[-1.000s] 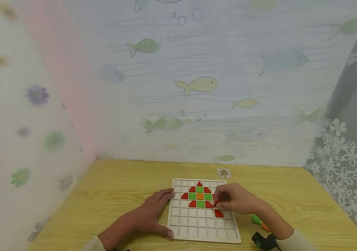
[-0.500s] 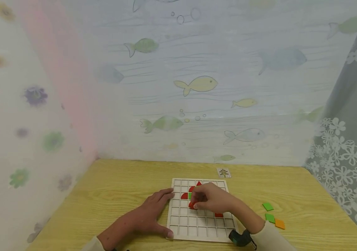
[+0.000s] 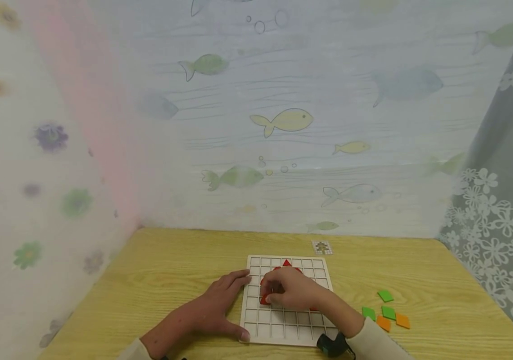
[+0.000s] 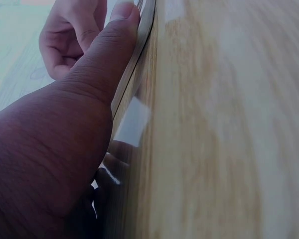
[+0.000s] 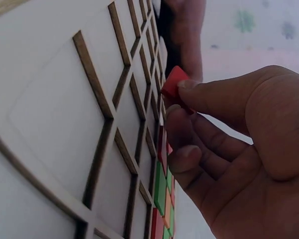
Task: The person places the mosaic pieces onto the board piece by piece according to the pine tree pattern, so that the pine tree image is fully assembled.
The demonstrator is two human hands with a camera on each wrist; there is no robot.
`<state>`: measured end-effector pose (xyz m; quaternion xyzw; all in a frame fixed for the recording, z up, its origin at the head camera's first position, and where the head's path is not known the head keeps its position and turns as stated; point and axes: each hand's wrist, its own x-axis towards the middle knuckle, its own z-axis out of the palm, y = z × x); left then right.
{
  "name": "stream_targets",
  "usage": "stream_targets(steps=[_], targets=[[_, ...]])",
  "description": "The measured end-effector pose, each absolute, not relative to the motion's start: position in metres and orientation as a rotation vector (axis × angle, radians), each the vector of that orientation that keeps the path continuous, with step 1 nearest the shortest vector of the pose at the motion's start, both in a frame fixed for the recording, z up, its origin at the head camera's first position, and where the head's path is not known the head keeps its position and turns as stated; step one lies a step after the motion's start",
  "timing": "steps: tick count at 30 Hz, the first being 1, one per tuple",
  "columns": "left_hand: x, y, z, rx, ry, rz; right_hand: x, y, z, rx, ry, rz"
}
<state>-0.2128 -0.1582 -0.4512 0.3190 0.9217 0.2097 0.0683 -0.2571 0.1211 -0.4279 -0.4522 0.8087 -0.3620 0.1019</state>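
My right hand (image 3: 294, 290) pinches a small red tile (image 5: 175, 81) between thumb and fingers, low over the left part of the white gridded board (image 3: 279, 332). Beneath it lies a pattern of red, green and orange tiles, mostly hidden by the hand; a red triangle tile (image 3: 287, 262) shows at its top. In the right wrist view, green tiles (image 5: 160, 191) sit in the grid below the fingers. My left hand (image 3: 220, 305) rests along the board's left side, fingers extended at the edge and thumb (image 4: 123, 22) at the near left corner.
Several loose tiles lie on the wooden table (image 3: 170, 260) right of the board, including a green tile (image 3: 385, 296) and an orange tile (image 3: 402, 321). A small pattern card (image 3: 322, 247) lies behind the board. Fish-patterned curtain (image 3: 283, 200) borders the table's back.
My right hand has moved left across the board, pinching a red tile, from the pattern's right side to its left. More loose tiles are uncovered on the right. The left hand stays put.
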Motion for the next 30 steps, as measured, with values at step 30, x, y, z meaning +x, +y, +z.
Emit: stream_targets(steps=[30], targets=[[-0.2132,-0.158,-0.4499,0.967,2.772,0.617,-0.2553,0.1207,-0.4304,-1.381,2.447,-0.998]])
